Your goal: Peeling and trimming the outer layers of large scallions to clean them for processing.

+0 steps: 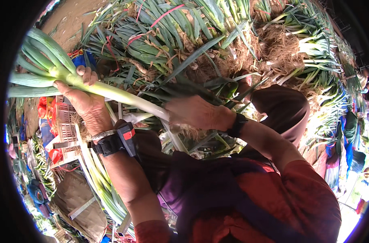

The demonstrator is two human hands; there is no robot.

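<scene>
A long leek (123, 95) slants across in front of me, its green leaves fanned out at the left and its white end at the middle. My left hand (82, 91) is closed around it just below the leaves, thumb and fingers wrapped on the stalk. At the white end is my right hand (196, 113), its back turned up and slightly blurred. Its fingers curl inward by the stalk's tip, and what they grip is hidden. Loose leaves and white stalks (174, 137) lie beneath both hands, between my knees.
Bundled leeks (168, 36) with pink ties are heaped ahead. More leeks with brown roots (279, 46) are piled at the right. On the left stand a pink plastic crate (67, 125) and more green stalks (97, 174) beside my left forearm. A brown sack (81, 202) lies lower left.
</scene>
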